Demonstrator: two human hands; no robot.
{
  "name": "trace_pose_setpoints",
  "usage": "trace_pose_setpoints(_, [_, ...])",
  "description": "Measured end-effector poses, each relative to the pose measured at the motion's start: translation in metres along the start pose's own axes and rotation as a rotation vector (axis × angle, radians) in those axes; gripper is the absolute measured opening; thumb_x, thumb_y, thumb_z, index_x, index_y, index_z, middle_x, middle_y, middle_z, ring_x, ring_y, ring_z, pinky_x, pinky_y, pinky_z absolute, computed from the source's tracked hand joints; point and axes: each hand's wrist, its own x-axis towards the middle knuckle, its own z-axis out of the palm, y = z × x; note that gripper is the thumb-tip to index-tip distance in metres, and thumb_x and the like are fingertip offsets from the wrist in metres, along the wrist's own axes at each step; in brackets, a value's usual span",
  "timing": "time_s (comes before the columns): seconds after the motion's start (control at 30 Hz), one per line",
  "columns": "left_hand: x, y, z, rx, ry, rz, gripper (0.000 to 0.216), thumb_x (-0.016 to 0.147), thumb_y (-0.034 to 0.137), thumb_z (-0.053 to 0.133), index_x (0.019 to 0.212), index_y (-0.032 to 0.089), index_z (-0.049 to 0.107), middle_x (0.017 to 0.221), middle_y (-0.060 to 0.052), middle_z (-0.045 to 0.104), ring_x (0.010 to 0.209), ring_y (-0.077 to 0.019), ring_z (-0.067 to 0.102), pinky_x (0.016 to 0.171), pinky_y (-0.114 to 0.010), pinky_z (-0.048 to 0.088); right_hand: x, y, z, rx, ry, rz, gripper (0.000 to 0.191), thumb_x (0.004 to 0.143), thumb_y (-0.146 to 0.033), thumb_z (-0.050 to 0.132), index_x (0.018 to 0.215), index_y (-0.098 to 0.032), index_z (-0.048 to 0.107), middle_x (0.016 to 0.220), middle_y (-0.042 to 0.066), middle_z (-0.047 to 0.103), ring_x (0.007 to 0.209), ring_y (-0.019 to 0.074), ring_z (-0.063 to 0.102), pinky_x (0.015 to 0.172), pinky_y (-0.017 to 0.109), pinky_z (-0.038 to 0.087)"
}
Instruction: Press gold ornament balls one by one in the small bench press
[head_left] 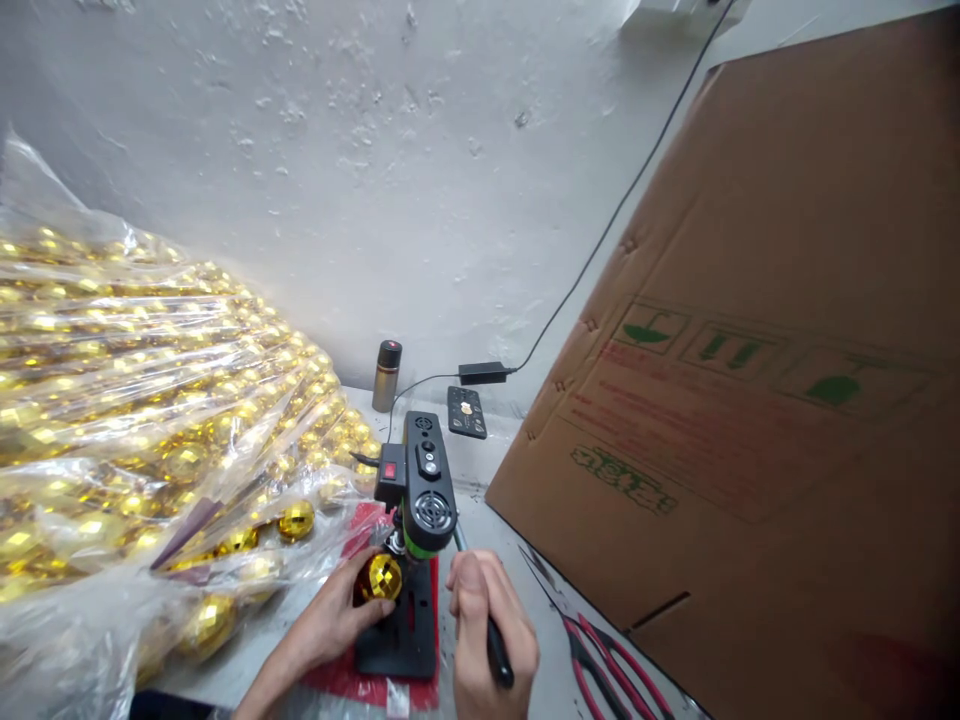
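My left hand (330, 622) holds a gold faceted ball (381, 577) on the black base (397, 645) of a small bench drill press (421, 485). The ball sits right under the drill head. My right hand (489, 640) is wrapped round the press's black feed lever (495, 645), just right of the machine. A red mat (352, 685) lies under the base.
Big clear plastic bags of gold balls (112, 400) fill the left side. A large cardboard sheet (750, 420) leans at the right. Red-handled pliers (600, 660) lie by its lower edge. A small metal bottle (387, 375), a black pad (466, 411) and a power adapter (483, 373) stand by the wall.
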Motion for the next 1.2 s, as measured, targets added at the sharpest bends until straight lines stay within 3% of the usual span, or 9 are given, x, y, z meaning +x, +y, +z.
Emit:
trace_pose_setpoints(0.17, [-0.001,0.005,-0.001,0.041,-0.017,0.009,0.061,0.078,0.032,0.079,0.138,0.024,0.069,0.136,-0.012,0.077,0.125,-0.0336,0.072,0.111,-0.048,0.056,0.007,0.002,-0.007,-0.056,-0.048,-0.113,0.032,0.108,-0.016,0.045,0.078,-0.024,0.053,0.067,-0.005,0.051,0.056,0.0092,0.052,0.054,0.019,0.043])
trace_pose_setpoints(0.4, [-0.007,0.014,0.024,0.168,0.083,0.065,0.059,0.078,0.028,0.074,0.136,0.02,0.067,0.131,-0.017,0.077,0.121,-0.0384,0.071,0.106,-0.055,0.057,0.0,0.007,-0.006,-0.011,-0.065,-0.112,0.029,0.107,-0.015,0.045,0.082,-0.023,0.057,0.07,-0.004,0.052,0.057,0.0096,0.051,0.054,0.019,0.042])
trace_pose_setpoints(0.57, [-0.02,-0.012,0.041,0.287,0.112,0.257,0.059,0.085,0.026,0.067,0.143,0.019,0.064,0.14,-0.02,0.071,0.124,-0.0418,0.069,0.106,-0.059,0.057,-0.008,0.003,0.0,0.068,0.01,0.045,0.033,0.111,-0.027,0.045,0.081,-0.024,0.059,0.072,-0.003,0.051,0.062,0.0117,0.047,0.06,0.023,0.041])
trace_pose_setpoints(0.73, [-0.023,-0.019,0.045,0.376,0.156,0.256,0.058,0.084,0.024,0.067,0.141,0.018,0.067,0.138,-0.022,0.072,0.121,-0.0433,0.07,0.103,-0.06,0.059,-0.013,-0.004,0.006,0.134,0.048,0.124,0.036,0.112,-0.034,0.046,0.081,-0.024,0.06,0.075,-0.002,0.052,0.065,0.012,0.046,0.064,0.024,0.04])
trace_pose_setpoints(0.93, [-0.015,0.013,0.039,0.235,0.145,0.178,0.051,0.084,0.035,0.077,0.132,0.023,0.071,0.129,-0.016,0.077,0.12,-0.0398,0.07,0.105,-0.061,0.056,-0.014,-0.009,0.008,0.123,0.078,0.167,0.035,0.112,-0.035,0.046,0.083,-0.024,0.061,0.075,-0.003,0.052,0.063,0.0119,0.044,0.061,0.025,0.039])
trace_pose_setpoints(1.03, [-0.013,0.012,0.049,0.106,0.2,0.1,0.051,0.086,0.043,0.074,0.131,0.019,0.07,0.127,-0.018,0.077,0.117,-0.039,0.071,0.103,-0.059,0.059,-0.014,-0.01,0.008,0.118,0.076,0.178,0.033,0.112,-0.033,0.047,0.083,-0.024,0.06,0.076,-0.003,0.053,0.062,0.0117,0.044,0.06,0.025,0.037])
trace_pose_setpoints(1.2, [-0.011,0.003,0.06,-0.049,0.199,0.061,0.054,0.082,0.043,0.075,0.131,0.018,0.069,0.13,-0.019,0.076,0.121,-0.0381,0.072,0.107,-0.056,0.058,-0.017,-0.01,0.009,0.142,0.095,0.144,0.034,0.112,-0.03,0.046,0.08,-0.023,0.057,0.077,-0.002,0.054,0.063,0.0117,0.046,0.062,0.026,0.037])
